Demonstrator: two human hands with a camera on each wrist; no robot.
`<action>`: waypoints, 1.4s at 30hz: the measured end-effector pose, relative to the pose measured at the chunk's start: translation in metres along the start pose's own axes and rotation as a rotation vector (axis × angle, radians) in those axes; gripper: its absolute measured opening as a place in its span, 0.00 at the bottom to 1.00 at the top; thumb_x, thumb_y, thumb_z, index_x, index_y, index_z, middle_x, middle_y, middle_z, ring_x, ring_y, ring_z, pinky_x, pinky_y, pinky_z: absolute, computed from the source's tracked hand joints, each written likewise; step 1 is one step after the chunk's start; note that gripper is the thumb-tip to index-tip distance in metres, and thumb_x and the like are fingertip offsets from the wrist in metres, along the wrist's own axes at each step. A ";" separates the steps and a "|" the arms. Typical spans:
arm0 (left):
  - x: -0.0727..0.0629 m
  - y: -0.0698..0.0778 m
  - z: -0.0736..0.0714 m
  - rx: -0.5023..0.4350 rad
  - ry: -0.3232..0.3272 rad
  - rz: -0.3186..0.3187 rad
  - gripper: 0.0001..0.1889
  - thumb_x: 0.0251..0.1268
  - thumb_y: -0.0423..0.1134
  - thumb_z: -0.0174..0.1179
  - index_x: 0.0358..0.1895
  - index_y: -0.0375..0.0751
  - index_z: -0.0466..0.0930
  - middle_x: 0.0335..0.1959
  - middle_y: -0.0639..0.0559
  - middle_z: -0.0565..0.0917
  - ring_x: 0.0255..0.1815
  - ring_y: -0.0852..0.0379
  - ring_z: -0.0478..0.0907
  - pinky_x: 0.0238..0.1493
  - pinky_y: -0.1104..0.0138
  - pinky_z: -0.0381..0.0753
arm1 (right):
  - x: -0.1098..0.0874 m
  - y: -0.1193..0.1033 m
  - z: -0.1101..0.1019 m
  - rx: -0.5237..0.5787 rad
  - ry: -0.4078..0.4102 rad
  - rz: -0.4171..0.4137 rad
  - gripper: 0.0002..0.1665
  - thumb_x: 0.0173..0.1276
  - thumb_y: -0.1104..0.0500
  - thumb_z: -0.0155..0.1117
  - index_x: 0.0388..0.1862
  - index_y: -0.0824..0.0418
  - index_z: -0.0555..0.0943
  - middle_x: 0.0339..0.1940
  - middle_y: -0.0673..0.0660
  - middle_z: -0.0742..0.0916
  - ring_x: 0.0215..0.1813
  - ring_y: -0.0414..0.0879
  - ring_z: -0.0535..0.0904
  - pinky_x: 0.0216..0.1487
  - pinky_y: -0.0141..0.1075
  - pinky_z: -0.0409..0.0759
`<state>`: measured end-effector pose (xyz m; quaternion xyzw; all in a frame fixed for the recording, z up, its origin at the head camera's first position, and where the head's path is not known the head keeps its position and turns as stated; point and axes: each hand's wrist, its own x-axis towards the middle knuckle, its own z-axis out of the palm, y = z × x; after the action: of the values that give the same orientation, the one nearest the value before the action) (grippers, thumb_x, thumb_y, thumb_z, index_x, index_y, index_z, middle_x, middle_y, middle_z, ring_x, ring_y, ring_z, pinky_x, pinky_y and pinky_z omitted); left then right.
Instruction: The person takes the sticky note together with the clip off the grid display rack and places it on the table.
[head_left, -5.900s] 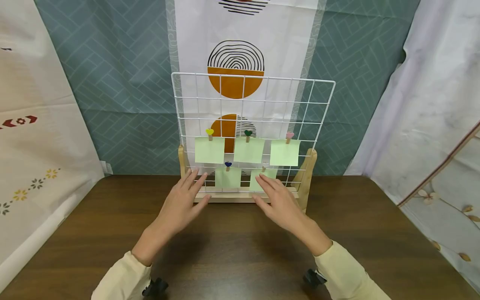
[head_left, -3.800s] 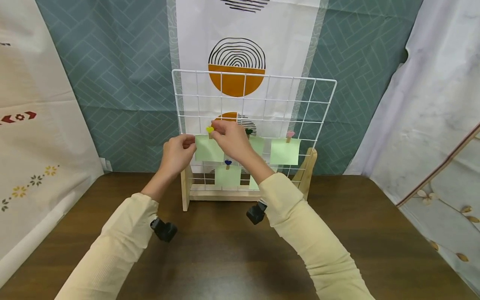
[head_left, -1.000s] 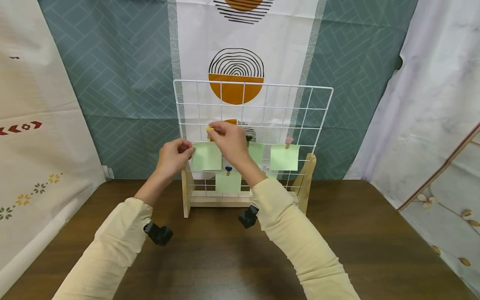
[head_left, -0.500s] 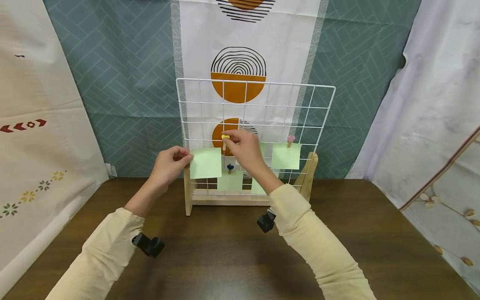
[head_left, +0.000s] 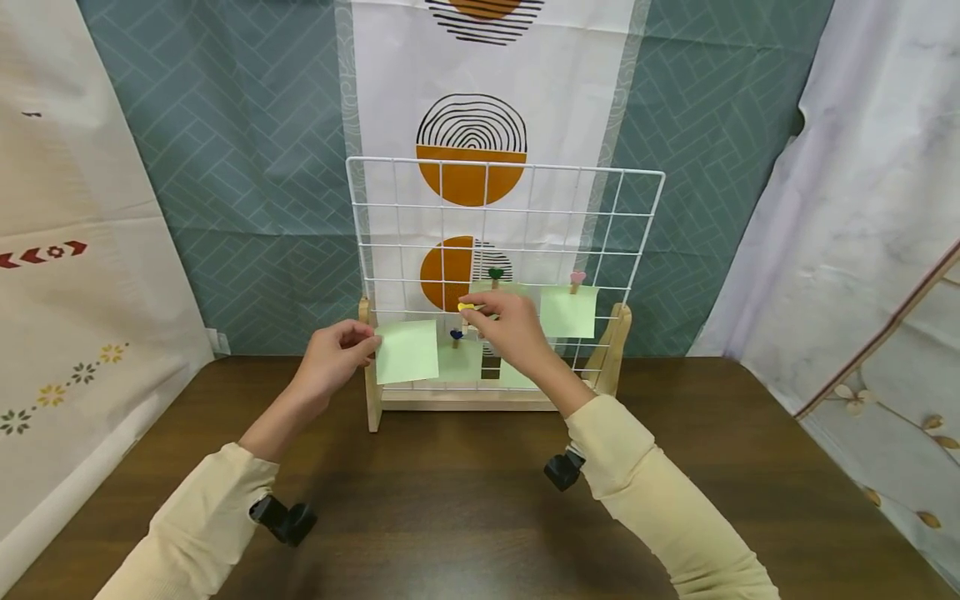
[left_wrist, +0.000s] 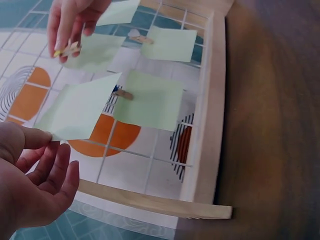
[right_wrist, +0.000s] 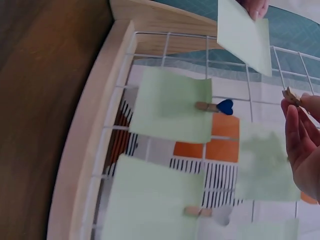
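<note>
My left hand [head_left: 330, 360] pinches a pale green paper note [head_left: 407, 352] by its left edge, in front of a white wire grid rack [head_left: 506, 166]. The note hangs free of the wires, as the left wrist view shows. Between thumb and fingers, my right hand [head_left: 517, 332] grips a small wooden clothespin [left_wrist: 70, 50] with a yellow heart. Other green notes stay clipped on the grid: one under a green heart clothespin [head_left: 495, 274], one under a pink [head_left: 577, 277], one under a blue [right_wrist: 225, 107] and one under a white [right_wrist: 222, 215].
The grid stands in a light wooden base [head_left: 465, 402] near the back of a dark wooden table [head_left: 450, 500]. Behind it hangs a teal and white patterned cloth [head_left: 262, 200]. Pale cloths [head_left: 82, 183] also hang along both sides. A small black camera sits at each wrist.
The yellow clothespin and its note have come off the grid's upper left. My left hand has lowered the note; my right hand has carried the clothespin down and right.
</note>
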<state>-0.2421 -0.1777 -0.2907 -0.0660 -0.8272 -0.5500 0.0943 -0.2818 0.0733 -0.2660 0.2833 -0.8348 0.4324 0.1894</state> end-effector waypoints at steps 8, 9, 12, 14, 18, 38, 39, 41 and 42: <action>-0.014 -0.020 -0.004 0.007 -0.009 -0.048 0.13 0.69 0.34 0.57 0.48 0.24 0.76 0.36 0.45 0.80 0.37 0.50 0.78 0.38 0.71 0.79 | -0.028 0.021 -0.015 -0.034 -0.024 0.037 0.14 0.67 0.63 0.65 0.50 0.64 0.84 0.38 0.56 0.87 0.30 0.49 0.83 0.32 0.37 0.79; -0.016 -0.022 -0.004 0.009 -0.014 -0.056 0.13 0.69 0.34 0.58 0.48 0.24 0.76 0.36 0.46 0.80 0.37 0.51 0.78 0.38 0.70 0.79 | -0.031 0.023 -0.018 -0.036 -0.025 0.040 0.14 0.67 0.64 0.65 0.50 0.65 0.84 0.38 0.56 0.87 0.29 0.48 0.83 0.32 0.37 0.79; -0.022 -0.031 -0.007 0.022 -0.031 -0.071 0.13 0.69 0.34 0.58 0.47 0.24 0.76 0.36 0.46 0.80 0.35 0.53 0.78 0.37 0.70 0.79 | -0.043 0.033 -0.024 -0.050 -0.022 0.061 0.14 0.66 0.63 0.66 0.49 0.65 0.84 0.37 0.56 0.88 0.28 0.46 0.83 0.31 0.37 0.79; -0.026 -0.037 -0.010 0.038 -0.046 -0.081 0.12 0.69 0.34 0.57 0.46 0.25 0.76 0.37 0.45 0.81 0.36 0.53 0.78 0.37 0.69 0.79 | -0.049 0.039 -0.027 -0.051 -0.028 0.067 0.14 0.65 0.64 0.66 0.50 0.65 0.84 0.36 0.57 0.88 0.28 0.45 0.83 0.31 0.37 0.78; -0.030 -0.051 -0.013 0.069 -0.097 -0.093 0.11 0.69 0.34 0.57 0.45 0.26 0.76 0.36 0.46 0.81 0.39 0.46 0.79 0.38 0.66 0.79 | -0.064 0.055 -0.038 -0.069 -0.059 0.091 0.15 0.64 0.65 0.67 0.49 0.67 0.84 0.33 0.56 0.88 0.27 0.46 0.81 0.29 0.35 0.76; -0.053 -0.099 -0.034 0.136 -0.156 -0.172 0.10 0.70 0.33 0.56 0.45 0.26 0.74 0.35 0.46 0.80 0.35 0.51 0.78 0.36 0.59 0.80 | -0.129 0.109 -0.097 -0.117 -0.136 0.259 0.14 0.64 0.64 0.67 0.48 0.70 0.84 0.40 0.60 0.87 0.32 0.49 0.83 0.30 0.35 0.79; -0.054 -0.101 -0.036 0.143 -0.159 -0.174 0.10 0.70 0.33 0.56 0.45 0.26 0.74 0.35 0.46 0.80 0.35 0.51 0.78 0.35 0.59 0.79 | -0.131 0.111 -0.101 -0.112 -0.137 0.274 0.15 0.64 0.64 0.67 0.48 0.70 0.84 0.40 0.60 0.87 0.32 0.50 0.83 0.31 0.35 0.79; -0.055 -0.105 -0.039 0.157 -0.162 -0.184 0.10 0.70 0.34 0.56 0.44 0.26 0.74 0.35 0.47 0.80 0.34 0.51 0.77 0.33 0.60 0.78 | -0.135 0.114 -0.107 -0.112 -0.145 0.298 0.16 0.65 0.63 0.67 0.50 0.70 0.83 0.39 0.60 0.87 0.32 0.53 0.84 0.31 0.36 0.80; -0.056 -0.107 -0.041 0.163 -0.162 -0.193 0.10 0.70 0.34 0.56 0.45 0.26 0.74 0.35 0.47 0.80 0.34 0.51 0.77 0.32 0.60 0.78 | -0.137 0.116 -0.110 -0.120 -0.148 0.306 0.16 0.65 0.62 0.67 0.50 0.70 0.83 0.39 0.60 0.88 0.32 0.53 0.84 0.31 0.36 0.79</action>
<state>-0.2071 -0.2569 -0.3841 -0.0223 -0.8765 -0.4804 -0.0209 -0.2424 0.2606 -0.3532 0.1722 -0.9042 0.3833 0.0759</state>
